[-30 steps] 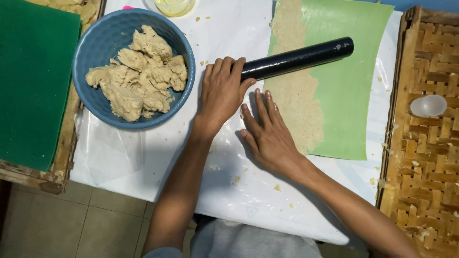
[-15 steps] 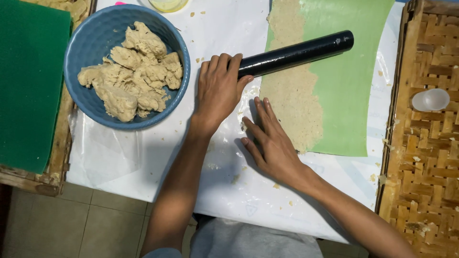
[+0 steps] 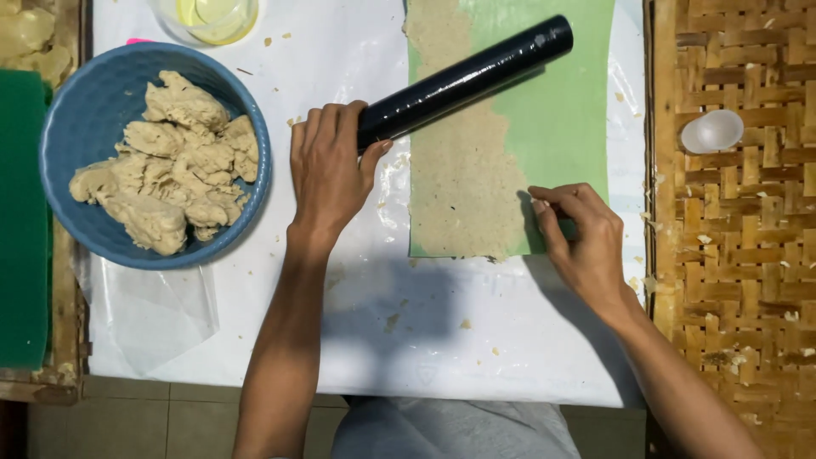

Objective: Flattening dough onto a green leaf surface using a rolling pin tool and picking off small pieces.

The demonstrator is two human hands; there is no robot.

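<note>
My left hand (image 3: 327, 170) rests palm down on the near end of a black rolling pin (image 3: 463, 81). The pin lies slanted across a green sheet (image 3: 565, 127). A strip of flattened beige dough (image 3: 463, 183) covers the sheet's left side. My right hand (image 3: 578, 234) pinches the sheet's near right edge with curled fingers. A blue bowl (image 3: 93, 127) holding lumps of beige dough (image 3: 174, 161) stands to the left of my left hand.
White plastic (image 3: 442, 340) covers the table. A woven bamboo tray (image 3: 739, 238) with a small clear cup (image 3: 712, 132) lies on the right. A green board (image 3: 21, 221) sits at far left, a clear bowl of yellowish liquid (image 3: 212, 17) at the top.
My right hand has moved from beside the left hand to the sheet's near right edge and curled onto it. The left hand stays on the pin's end.
</note>
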